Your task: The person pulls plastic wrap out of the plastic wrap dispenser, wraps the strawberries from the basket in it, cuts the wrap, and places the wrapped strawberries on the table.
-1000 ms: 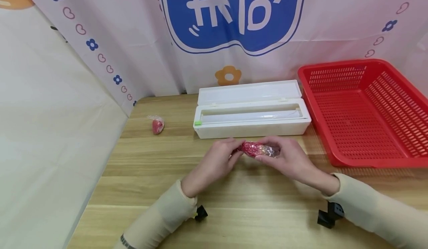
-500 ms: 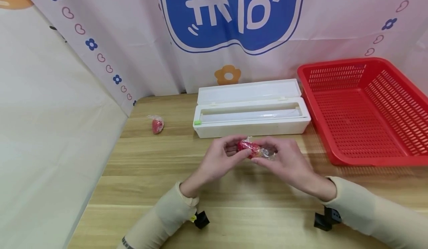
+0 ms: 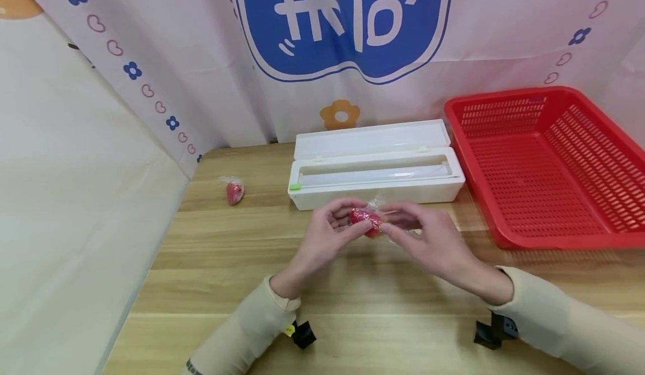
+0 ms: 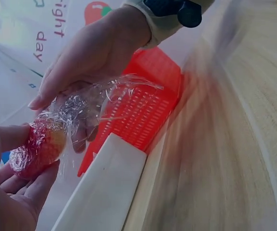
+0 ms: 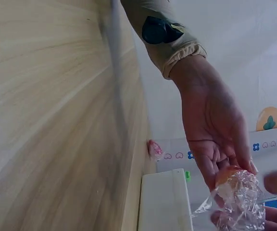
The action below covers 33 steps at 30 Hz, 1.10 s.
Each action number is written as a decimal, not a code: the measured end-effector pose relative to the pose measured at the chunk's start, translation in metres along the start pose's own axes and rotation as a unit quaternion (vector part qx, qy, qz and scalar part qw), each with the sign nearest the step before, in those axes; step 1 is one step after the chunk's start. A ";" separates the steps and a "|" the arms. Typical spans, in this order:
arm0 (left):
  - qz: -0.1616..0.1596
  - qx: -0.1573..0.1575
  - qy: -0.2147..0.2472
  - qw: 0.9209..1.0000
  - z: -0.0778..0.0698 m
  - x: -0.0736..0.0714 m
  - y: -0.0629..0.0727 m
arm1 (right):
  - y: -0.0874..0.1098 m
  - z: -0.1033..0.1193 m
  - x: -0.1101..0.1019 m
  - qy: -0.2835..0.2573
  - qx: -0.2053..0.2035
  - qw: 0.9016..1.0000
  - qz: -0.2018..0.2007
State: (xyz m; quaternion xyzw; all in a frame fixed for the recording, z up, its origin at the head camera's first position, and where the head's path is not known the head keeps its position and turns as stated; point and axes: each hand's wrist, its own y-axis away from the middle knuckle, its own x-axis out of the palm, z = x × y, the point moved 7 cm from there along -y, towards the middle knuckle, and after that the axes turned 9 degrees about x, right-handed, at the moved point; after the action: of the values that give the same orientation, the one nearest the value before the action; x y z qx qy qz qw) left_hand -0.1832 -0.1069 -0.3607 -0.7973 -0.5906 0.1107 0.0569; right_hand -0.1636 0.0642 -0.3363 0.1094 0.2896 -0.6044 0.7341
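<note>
A small red-and-yellow fruit (image 3: 364, 218) is wrapped in cling film; its exact kind is unclear. My left hand (image 3: 325, 235) holds it between thumb and fingers above the table. Crumpled cling film (image 4: 78, 109) trails from the fruit's right end, with loose transparent edges sticking out. Around that film curl the thumb and fingers of my right hand (image 3: 435, 240), close against my left fingertips. In the right wrist view the wrapped fruit (image 5: 234, 180) sits in my left fingers, and the film hides part of my right hand.
Behind the hands stands a white cling film dispenser (image 3: 378, 193), its lid raised and a roll inside. A red plastic basket (image 3: 549, 240) is at the right. Another small red film-wrapped item (image 3: 234, 191) lies on the wooden table (image 3: 221, 268) at the left.
My left fingers have shifted from the fruit's left tip to around its body. The fruit has moved slightly left, and its trailing film now lies between my right fingers.
</note>
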 end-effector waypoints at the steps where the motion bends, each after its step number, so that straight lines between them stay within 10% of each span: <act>1: 0.001 0.001 0.005 1.000 -0.001 -0.002 0.000 | -0.001 0.000 -0.003 -0.006 0.001 1.000 -0.012; 7: 0.006 0.007 0.064 0.998 -0.009 -0.010 0.004 | -0.009 -0.010 -0.018 -0.056 0.051 0.996 -0.042; 17: 0.076 0.000 0.119 0.990 -0.013 -0.005 0.010 | -0.013 -0.011 0.004 -0.188 0.128 0.958 0.172; 23: 0.090 0.008 0.078 0.993 -0.015 -0.003 0.010 | -0.017 -0.005 -0.003 -0.140 0.119 0.974 0.129; 33: 0.080 0.011 -0.002 0.997 -0.009 -0.003 0.007 | -0.008 0.021 -0.013 -0.003 -0.019 0.999 0.036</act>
State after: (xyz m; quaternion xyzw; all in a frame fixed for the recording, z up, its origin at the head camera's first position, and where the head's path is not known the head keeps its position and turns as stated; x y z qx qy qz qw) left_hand -0.1757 -0.1115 -0.3529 -0.8413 -0.5236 0.1231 0.0548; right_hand -0.1669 0.0622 -0.3108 0.1037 0.2944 -0.5722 0.7584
